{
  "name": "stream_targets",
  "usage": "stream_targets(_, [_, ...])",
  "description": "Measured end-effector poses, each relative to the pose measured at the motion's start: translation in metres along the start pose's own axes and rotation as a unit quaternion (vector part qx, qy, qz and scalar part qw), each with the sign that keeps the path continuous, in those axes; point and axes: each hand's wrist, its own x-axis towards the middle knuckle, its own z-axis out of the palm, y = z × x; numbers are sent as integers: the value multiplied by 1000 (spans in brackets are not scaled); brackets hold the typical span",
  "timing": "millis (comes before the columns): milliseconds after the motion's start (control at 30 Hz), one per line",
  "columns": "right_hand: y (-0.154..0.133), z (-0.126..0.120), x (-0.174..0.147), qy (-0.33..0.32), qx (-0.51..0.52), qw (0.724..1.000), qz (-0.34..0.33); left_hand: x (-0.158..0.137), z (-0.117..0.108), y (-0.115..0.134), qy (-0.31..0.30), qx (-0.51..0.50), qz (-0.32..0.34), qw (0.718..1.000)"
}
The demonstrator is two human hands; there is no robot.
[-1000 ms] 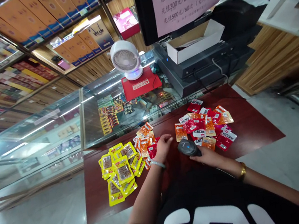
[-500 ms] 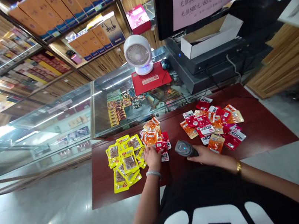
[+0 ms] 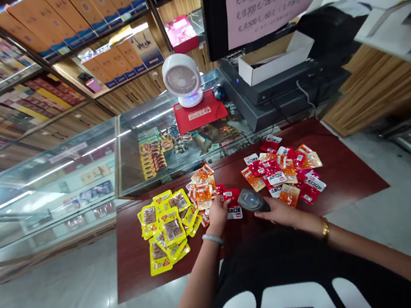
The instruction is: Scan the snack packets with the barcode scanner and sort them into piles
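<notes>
Two hands grip, left (image 3: 218,216) a packet (image 3: 234,195), right (image 3: 279,212) a scanner (image 3: 251,200), above a reddish-brown tabletop (image 3: 348,181) beside glass counters (image 3: 130,165).

Left hand (image 3: 218,215), spread at orange packets (image 3: 202,194) half second ago, now pinches red packet (image 3: 232,196). Packet shifted toward tabletop's (image 3: 355,173) right edge, now just beside scanner (image 3: 251,200); gap earlier.

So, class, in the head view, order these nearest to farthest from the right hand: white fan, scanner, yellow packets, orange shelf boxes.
1. Scanner: in the right hand
2. Yellow packets: to its left
3. White fan: forward-left
4. Orange shelf boxes: far back left
</notes>
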Motion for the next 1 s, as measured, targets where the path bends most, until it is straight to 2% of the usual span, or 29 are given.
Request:
stream_targets(133, [-2,-1,-5,13,-8,1000,16,2,3,-2,-8,-4,51,999])
stream_targets(233, [-3,-3,-10,14,-12,1000,25,6,8,-1,8,-31,14,999])
stream_targets(300, [0,-4,-12,6,-20,999,29,10,14,10,12,-98,-9,995])
stream_targets(367, [5,-5,-13,-5,-32,999,33,14,21,29,-31,-205,7,978])
stream_targets(433, [10,-5,-13,-14,-42,998,38,19,26,50,-106,-308,50,944])
stream_targets(500, [14,-4,-12,-23,-46,998,43,23,25,62,-149,-350,84,921])
stream_targets(567, [14,-3,-11,-28,-44,998,41,26,16,60,-113,-308,82,941])
stream_targets(633, [13,-3,-10,-28,-43,998,32,26,-2,42,-8,-181,28,983])
stream_targets(667, [12,-3,-10,-28,-44,998,27,25,-12,30,57,-97,-16,994])
stream_targets(700, [11,-3,-9,-30,-47,998,25,24,-23,17,117,-11,-61,991])
stream_targets(767, [10,-3,-9,-35,-58,997,24,21,-40,-7,180,123,-126,968])
stream_targets(867, [10,-1,-8,-37,-73,996,26,20,-56,-27,176,214,-157,948])
stream_targets(1000, [11,0,-8,-36,-75,996,26,27,-65,-34,135,229,-151,952])
